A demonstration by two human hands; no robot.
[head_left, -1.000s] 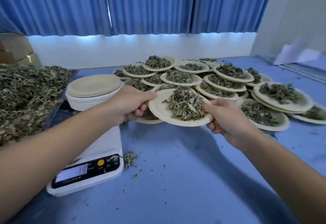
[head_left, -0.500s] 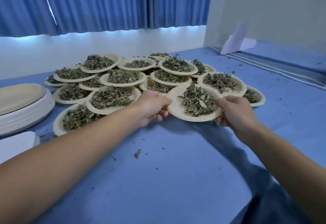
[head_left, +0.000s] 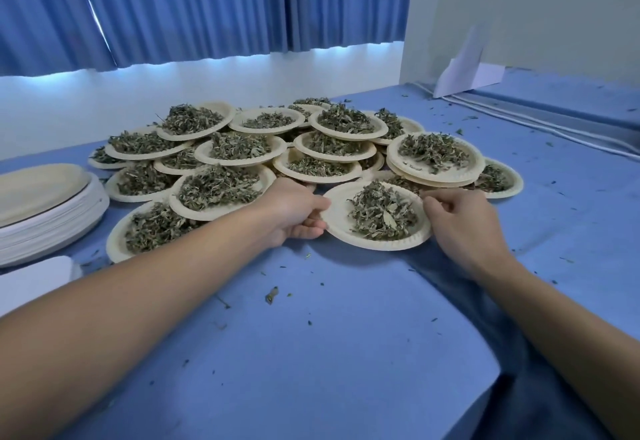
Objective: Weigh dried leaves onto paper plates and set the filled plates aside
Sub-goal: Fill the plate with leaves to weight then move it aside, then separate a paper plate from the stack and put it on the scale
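Note:
A paper plate point(head_left: 337, 219) heaped with dried leaves point(head_left: 381, 211) sits at the near edge of a pile of filled plates point(head_left: 242, 148) on the blue table point(head_left: 346, 335). My left hand point(head_left: 294, 211) grips its left rim, thumb on top and fingers under. My right hand point(head_left: 460, 224) pinches its right rim with curled fingers. The plate's far edge lies against or on the plates behind; I cannot tell whether it rests fully on the table.
A stack of empty paper plates point(head_left: 41, 211) stands at the far left, with a white corner of the scale point(head_left: 34, 280) below it. Leaf crumbs point(head_left: 272, 295) dot the cloth. Blue curtains and a wall close the back; folded white paper point(head_left: 467, 72) lies far right.
Both hands carried the filled plate away from the scale to the right and lowered it to the front of the pile. The view has swung right, so the scale display and loose leaf heap left the frame.

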